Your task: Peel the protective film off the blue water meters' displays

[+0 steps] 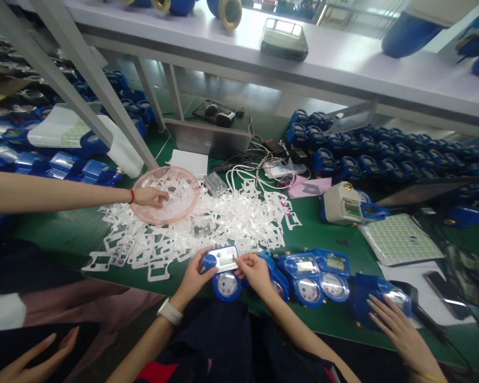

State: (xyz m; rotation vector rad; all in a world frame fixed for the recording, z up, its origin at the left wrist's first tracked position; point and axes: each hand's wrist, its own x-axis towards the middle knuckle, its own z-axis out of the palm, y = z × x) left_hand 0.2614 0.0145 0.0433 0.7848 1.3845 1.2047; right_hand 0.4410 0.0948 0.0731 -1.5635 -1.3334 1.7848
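Note:
A blue water meter (225, 277) with a white display on top and a round dial below lies at the near edge of the green table (64, 234). My left hand (195, 277), with a white watch on its wrist, grips the meter's left side, thumb on a round blue cap. My right hand (256, 271) is closed, fingertips pinched on the right edge of the display. A heap of white plastic cut-out frames (239, 215) lies just beyond the meter.
Several more blue meters (317, 274) lie to the right, where another person's hand (399, 324) rests on one. Another person's arm (64, 192) reaches into a pink dish (165, 194). A laptop (207, 139), cables (259, 170), a beige meter (342, 203), a label sheet (401, 238) and rows of meters (383, 154) stand behind.

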